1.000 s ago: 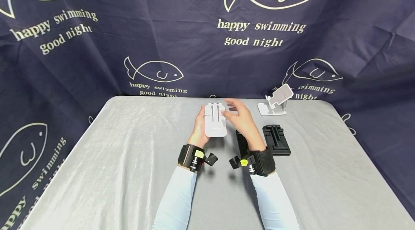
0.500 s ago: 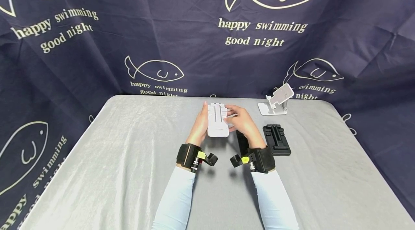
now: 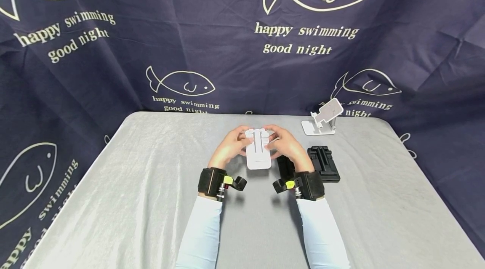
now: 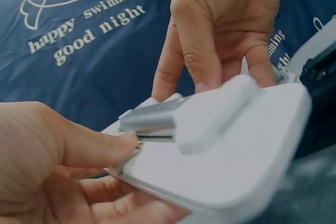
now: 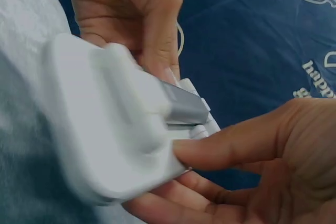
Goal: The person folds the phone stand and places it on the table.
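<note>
A white folding phone stand [image 3: 259, 157], folded flat, is held above the table between both hands in the head view. My left hand [image 3: 228, 145] grips its left edge, thumb on the upper face and fingers underneath. On the opposite edge my right hand [image 3: 286, 145] pinches it in the same way. The left wrist view shows the white stand [image 4: 236, 150] close up with its grey metal arm [image 4: 152, 114] lying along the raised part. In the right wrist view the stand's rounded base [image 5: 79, 119] is slightly blurred.
A black folded phone stand [image 3: 323, 163] lies right of my right hand; another black piece [image 3: 285, 168] is partly hidden by that hand. An unfolded white phone stand [image 3: 322, 117] stands at the back right. A dark curtain [image 3: 235, 41] hangs behind the grey-covered table [image 3: 151, 185].
My right hand has come onto the stand's right edge. My left hand has shifted its thumb onto the upper face. The stand has moved slightly right and toward me.
</note>
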{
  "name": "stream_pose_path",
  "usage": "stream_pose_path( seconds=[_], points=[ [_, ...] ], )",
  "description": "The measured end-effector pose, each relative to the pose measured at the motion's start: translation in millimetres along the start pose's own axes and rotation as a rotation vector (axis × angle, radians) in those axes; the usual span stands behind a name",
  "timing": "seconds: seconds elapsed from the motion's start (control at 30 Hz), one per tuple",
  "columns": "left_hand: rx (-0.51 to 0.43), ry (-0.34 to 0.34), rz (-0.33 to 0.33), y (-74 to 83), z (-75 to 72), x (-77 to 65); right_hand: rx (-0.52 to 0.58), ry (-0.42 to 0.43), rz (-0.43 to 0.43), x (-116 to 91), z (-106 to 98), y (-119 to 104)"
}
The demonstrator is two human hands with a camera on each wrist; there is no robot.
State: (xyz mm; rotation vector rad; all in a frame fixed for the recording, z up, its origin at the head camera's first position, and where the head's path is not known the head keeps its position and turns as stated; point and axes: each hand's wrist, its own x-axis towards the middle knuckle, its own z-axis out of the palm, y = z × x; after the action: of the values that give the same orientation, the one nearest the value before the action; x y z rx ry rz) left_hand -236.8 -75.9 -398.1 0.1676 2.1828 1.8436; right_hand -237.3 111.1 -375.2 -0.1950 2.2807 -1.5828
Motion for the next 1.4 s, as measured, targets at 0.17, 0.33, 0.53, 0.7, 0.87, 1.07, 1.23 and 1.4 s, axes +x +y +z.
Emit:
stream_pose_path(
  seconds=[0.17,0.33,0.53,0.7,0.87,1.07,1.23,1.4],
  points=[
    [0.051,-0.06,-0.058,-8.2,4.5,0.8,-0.046,-0.079,0.077,5,-1,11],
    [0.125,-0.102,-0.097,-14.5,12.0,1.2,-0.09,-0.125,0.17,11,0,22],
    [0.156,-0.106,-0.107,-20.5,16.6,3.3,-0.101,-0.148,0.208,13,1,29],
    [0.184,-0.104,-0.112,-23.6,18.6,4.2,-0.148,-0.16,0.212,12,3,30],
    [0.239,-0.07,-0.125,-23.7,19.6,4.8,-0.256,-0.125,0.227,14,7,27],
    [0.357,-0.022,-0.116,-23.2,20.5,5.3,-0.419,-0.06,0.247,14,13,22],
    [0.452,0.015,-0.078,-22.4,23.0,6.1,-0.467,-0.04,0.243,14,15,22],
    [0.543,0.055,-0.026,-22.9,25.6,7.3,-0.537,-0.026,0.234,15,17,22]
  ],
)
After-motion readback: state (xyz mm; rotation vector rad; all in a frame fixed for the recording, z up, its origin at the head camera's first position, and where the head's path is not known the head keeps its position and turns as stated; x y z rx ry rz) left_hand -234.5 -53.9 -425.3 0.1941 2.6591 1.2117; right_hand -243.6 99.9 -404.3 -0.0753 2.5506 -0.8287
